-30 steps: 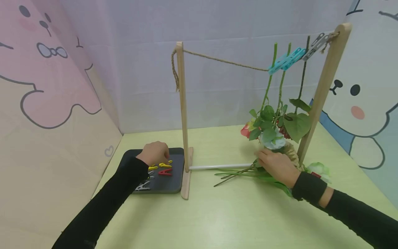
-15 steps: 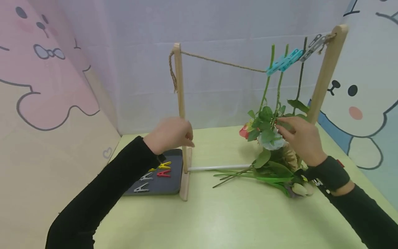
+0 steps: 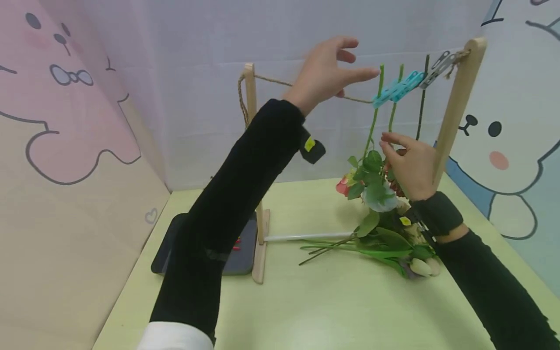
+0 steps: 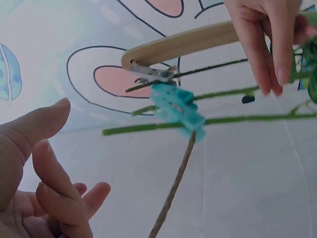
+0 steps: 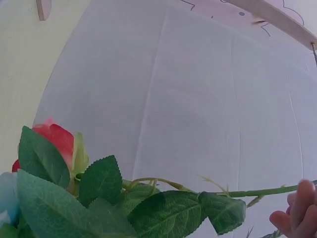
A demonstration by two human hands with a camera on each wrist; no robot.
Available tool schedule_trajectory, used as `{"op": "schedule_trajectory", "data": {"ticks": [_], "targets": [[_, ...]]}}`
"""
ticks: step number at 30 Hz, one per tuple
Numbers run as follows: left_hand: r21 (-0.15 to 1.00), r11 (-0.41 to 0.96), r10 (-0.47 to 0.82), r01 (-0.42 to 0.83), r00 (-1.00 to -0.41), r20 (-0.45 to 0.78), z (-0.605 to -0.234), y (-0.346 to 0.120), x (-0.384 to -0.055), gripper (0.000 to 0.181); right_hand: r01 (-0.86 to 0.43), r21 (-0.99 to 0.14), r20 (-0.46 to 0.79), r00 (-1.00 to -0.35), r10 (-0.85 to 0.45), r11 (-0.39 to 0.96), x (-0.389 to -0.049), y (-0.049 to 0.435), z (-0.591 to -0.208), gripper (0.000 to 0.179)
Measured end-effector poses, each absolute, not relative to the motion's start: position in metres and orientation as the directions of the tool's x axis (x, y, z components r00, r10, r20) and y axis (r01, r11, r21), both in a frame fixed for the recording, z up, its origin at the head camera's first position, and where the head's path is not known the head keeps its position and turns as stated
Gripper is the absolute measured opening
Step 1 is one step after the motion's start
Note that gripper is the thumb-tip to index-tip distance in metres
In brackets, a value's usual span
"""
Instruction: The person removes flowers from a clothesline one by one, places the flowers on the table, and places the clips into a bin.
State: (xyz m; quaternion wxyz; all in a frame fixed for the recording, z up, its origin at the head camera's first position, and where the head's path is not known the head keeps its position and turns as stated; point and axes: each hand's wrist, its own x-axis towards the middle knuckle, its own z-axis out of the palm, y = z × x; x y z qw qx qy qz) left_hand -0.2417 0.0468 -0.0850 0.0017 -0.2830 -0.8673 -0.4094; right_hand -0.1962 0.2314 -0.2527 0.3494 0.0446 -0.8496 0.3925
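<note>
The left hand (image 3: pixel 325 73) was raised to the twine line (image 3: pixel 302 83), fingers spread and holding nothing, its fingertips just short of the teal clothespins (image 3: pixel 397 86) that pinned two green stems (image 3: pixel 376 114) to the line. Past those, hard against the wooden post (image 3: pixel 455 112), a grey clothespin (image 3: pixel 439 65) held a darker stem. The right hand (image 3: pixel 409 165) sat lower, between the hanging stems and the post, fingers loosely extended against the stems and the leaves (image 3: pixel 372 163); whether it pinched one could not be told from these views (the wrist view showed only fingertips (image 5: pixel 297 213) at a stem).

Beneath that hand lay the loose flowers (image 3: pixel 385 243) on the table (image 3: pixel 332 301), and under the left forearm the dark tray (image 3: pixel 238 255).

A risk, as I judged it: if the left hand squeezed a teal pin open while the right had no firm hold, the stem would likely drop onto the pile below. A hard tug on the line might also rock the frame.
</note>
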Motion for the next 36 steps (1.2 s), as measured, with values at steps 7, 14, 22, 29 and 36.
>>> {"op": "schedule_trajectory", "data": {"ticks": [7,14,22,29,36], "targets": [[0.876,0.344,0.524,0.338,-0.843,0.12,-0.131,0.121,-0.319,0.079,-0.405,-0.664,0.642,-0.74,0.201,0.629,-0.208,0.219,-0.251,0.029],[0.903,0.309,0.513,0.3,-0.852,0.107,-0.189,0.184,-0.406,0.075,-0.331,-0.717,0.573,-0.781,0.247,0.614,-0.219,0.216,-0.249,0.031],[0.869,0.345,0.481,0.355,-0.862,0.161,-0.152,0.147,-0.315,0.035,-0.368,-0.728,0.597,-0.754,0.272,0.579,-0.224,0.218,-0.252,0.025],[0.836,0.374,0.457,0.401,-0.864,0.21,-0.132,0.119,-0.261,0.034,-0.396,-0.704,0.635,-0.724,0.271,0.59,-0.223,0.218,-0.254,0.024],[0.853,0.333,0.427,0.402,-0.871,0.244,-0.141,0.121,-0.27,0.032,-0.406,-0.688,0.656,-0.703,0.275,0.602,-0.221,0.215,-0.253,0.023]]}}
